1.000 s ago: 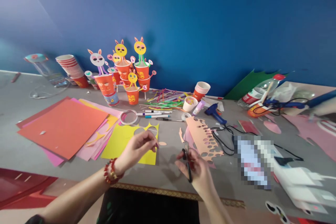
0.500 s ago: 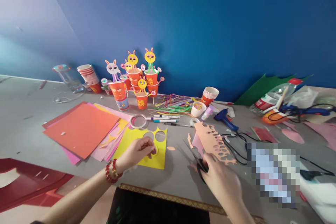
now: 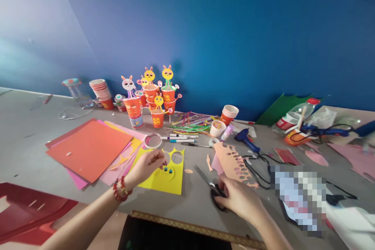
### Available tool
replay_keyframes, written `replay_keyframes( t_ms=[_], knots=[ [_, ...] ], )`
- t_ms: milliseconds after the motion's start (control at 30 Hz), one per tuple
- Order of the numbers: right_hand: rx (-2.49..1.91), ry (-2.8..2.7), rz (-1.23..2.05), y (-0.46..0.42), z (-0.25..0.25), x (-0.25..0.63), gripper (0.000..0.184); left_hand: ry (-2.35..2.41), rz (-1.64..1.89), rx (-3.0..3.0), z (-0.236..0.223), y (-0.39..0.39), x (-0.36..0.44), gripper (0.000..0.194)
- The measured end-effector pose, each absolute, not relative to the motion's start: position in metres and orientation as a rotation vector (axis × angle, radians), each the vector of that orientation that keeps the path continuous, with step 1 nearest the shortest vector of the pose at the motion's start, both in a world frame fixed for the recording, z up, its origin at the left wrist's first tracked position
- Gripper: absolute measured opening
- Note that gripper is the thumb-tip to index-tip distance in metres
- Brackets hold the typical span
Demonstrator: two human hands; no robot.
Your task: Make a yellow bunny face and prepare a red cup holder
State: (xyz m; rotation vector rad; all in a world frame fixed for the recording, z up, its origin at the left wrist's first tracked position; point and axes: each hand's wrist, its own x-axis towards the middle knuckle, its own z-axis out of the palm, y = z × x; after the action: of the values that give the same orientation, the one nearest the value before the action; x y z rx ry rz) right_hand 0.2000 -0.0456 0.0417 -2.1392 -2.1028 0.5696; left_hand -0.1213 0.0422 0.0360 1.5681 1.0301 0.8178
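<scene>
My left hand (image 3: pixel 147 165), with a red bead bracelet at the wrist, hovers over a yellow paper sheet (image 3: pixel 164 172) that has round holes cut in it. Its fingers are pinched together just above a small yellow face cut-out with two dark eyes (image 3: pixel 168 172). My right hand (image 3: pixel 238 199) rests on the grey table, fingers curled over the black handles of a pair of scissors (image 3: pixel 210 185). The blades lie flat and point up-left. A peach paper strip full of cut holes (image 3: pixel 233 161) lies just beyond that hand.
A stack of orange, pink and yellow sheets (image 3: pixel 90 149) lies at left. Orange paper cups with rabbit faces on sticks (image 3: pixel 152 101) stand at the back. Markers, straws (image 3: pixel 187 123), a tape ring (image 3: pixel 152 140), a blue glue gun (image 3: pixel 246 138) with cable and a bottle (image 3: pixel 293 117) crowd the middle and right.
My right hand lowered the scissors from upright in the air down onto the table. My left hand moved down to the yellow sheet, where the small face cut-out now shows.
</scene>
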Motion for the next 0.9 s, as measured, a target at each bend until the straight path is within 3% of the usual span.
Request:
replay_keyframes(
  t_ms=[267, 367, 567, 900],
  knots=[
    [-1.713, -2.124, 0.518, -0.035, 0.051, 0.152, 0.006, 1.214, 0.724, 1.803, 0.028, 0.045, -0.133, 0.021],
    [-1.552, -2.205, 0.512, -0.021, 0.045, 0.118, 0.015, 1.231, 0.696, 1.876, 0.022, 0.041, -0.132, 0.018],
    [-1.600, -2.366, 0.347, 0.000, 0.028, 0.076, 0.043, 1.228, 0.706, 1.979, 0.019, 0.029, -0.130, 0.016],
    [-1.705, -2.414, 0.347, 0.008, 0.027, 0.057, 0.040, 1.234, 0.685, 2.000, 0.016, 0.027, -0.134, 0.018]
  ],
)
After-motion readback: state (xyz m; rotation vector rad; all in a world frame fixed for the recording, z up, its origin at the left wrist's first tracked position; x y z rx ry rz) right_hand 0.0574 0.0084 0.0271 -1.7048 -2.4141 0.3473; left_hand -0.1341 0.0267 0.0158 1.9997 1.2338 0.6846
